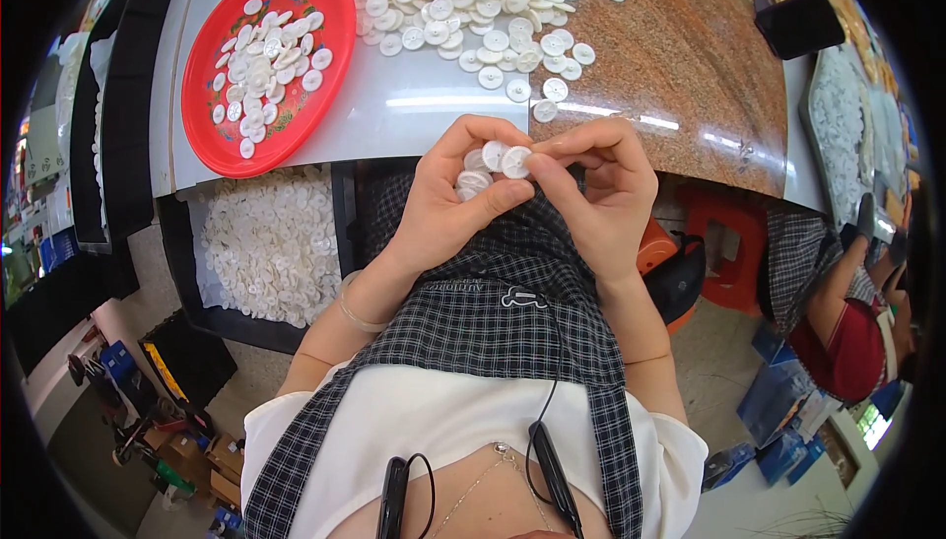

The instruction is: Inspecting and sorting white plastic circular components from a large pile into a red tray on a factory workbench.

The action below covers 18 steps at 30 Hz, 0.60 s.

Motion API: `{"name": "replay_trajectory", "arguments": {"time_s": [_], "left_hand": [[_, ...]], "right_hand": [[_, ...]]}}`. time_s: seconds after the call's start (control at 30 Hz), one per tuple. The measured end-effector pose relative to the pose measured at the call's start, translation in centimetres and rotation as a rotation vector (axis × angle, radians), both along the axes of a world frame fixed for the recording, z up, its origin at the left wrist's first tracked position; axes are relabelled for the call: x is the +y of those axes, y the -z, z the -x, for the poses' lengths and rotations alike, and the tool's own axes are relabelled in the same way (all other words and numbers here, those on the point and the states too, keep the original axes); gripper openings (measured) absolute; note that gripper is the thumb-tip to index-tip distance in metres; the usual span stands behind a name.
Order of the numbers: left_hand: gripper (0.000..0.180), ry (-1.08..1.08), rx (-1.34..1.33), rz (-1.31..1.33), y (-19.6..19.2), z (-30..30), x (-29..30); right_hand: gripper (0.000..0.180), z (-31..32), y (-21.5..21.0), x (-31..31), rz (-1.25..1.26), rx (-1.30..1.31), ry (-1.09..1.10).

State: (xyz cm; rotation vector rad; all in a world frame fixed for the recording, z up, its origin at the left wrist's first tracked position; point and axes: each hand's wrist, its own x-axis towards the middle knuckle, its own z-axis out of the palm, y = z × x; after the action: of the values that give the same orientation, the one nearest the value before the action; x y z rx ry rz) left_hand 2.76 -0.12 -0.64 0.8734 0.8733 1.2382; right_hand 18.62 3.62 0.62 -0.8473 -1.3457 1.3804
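Several round white plastic discs (474, 180), like large buttons with a small raised centre, rest in my left hand (445, 189), its fingers curled around them near the table's front edge. My right hand (601, 179) pinches one white disc (516, 162) between thumb and fingertips, just over the others. Beyond both hands a loose heap of the same discs (463, 7) spreads over the tabletop. To the left, a red round tray (202, 96) carries a smaller pile of them.
Below the table's left part, a black drawer or crate (345, 214) is full of white discs. A dark phone-like object (800, 25) lies at the far right. A red stool (724, 288) stands under the table's right side; another person (847, 332) sits beyond it.
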Motion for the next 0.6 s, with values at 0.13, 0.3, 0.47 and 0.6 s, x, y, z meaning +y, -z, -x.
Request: {"name": "replay_trajectory", "arguments": {"time_s": [0.13, 0.3, 0.47, 0.6], "left_hand": [[0.032, 0.102, -0.256, 0.123, 0.4, 0.8, -0.2], [0.033, 0.089, -0.284, 0.104, 0.6, 0.7, -0.1], [0.033, 0.077, -0.251, 0.069, 0.8, 0.6, -0.1], [0.027, 0.081, -0.324, 0.096, 0.5, 0.6, -0.1]], "right_hand": [[0.016, -1.4, -0.5, 1.0, -0.115, -0.276, 0.075], [0.022, -3.7, -1.0, 2.3, -0.232, -0.712, 0.191], [0.018, -3.7, 0.9, 2.2, -0.213, -0.742, 0.223], [0.016, -3.4, 1.3, 2.4, -0.204, -0.69, 0.216]]}}
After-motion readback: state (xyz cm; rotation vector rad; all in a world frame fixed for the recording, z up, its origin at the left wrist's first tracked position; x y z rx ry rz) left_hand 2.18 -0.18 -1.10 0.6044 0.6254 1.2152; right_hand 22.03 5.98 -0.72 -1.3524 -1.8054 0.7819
